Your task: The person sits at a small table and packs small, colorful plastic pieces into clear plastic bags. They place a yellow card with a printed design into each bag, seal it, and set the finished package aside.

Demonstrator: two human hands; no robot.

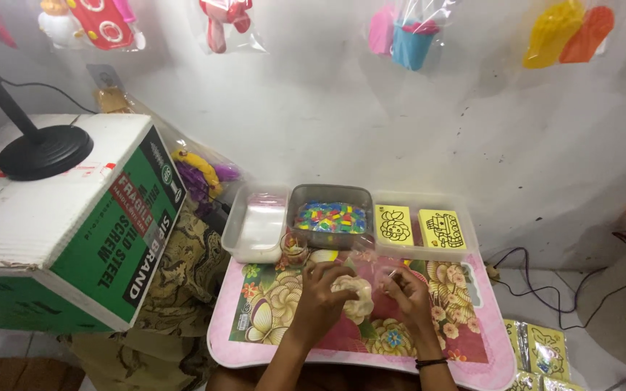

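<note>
Pale lump (357,295), seemingly dough, between left hand (322,292) and right hand (404,292).

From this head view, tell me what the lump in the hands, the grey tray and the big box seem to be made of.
Lump, held by the left hand and right hand: cream, matt, bumpy, probably soft dough or clay; too small to be sure.
Grey tray: likely plastic, smooth with a dull sheen and rounded rim.
Big box: printed cardboard, with folded flaps and taped seams.

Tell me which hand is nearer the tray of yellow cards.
Right. The right hand lies just below the tray of yellow cards, slightly left of it. The left hand is farther left, below the grey tray.
</note>
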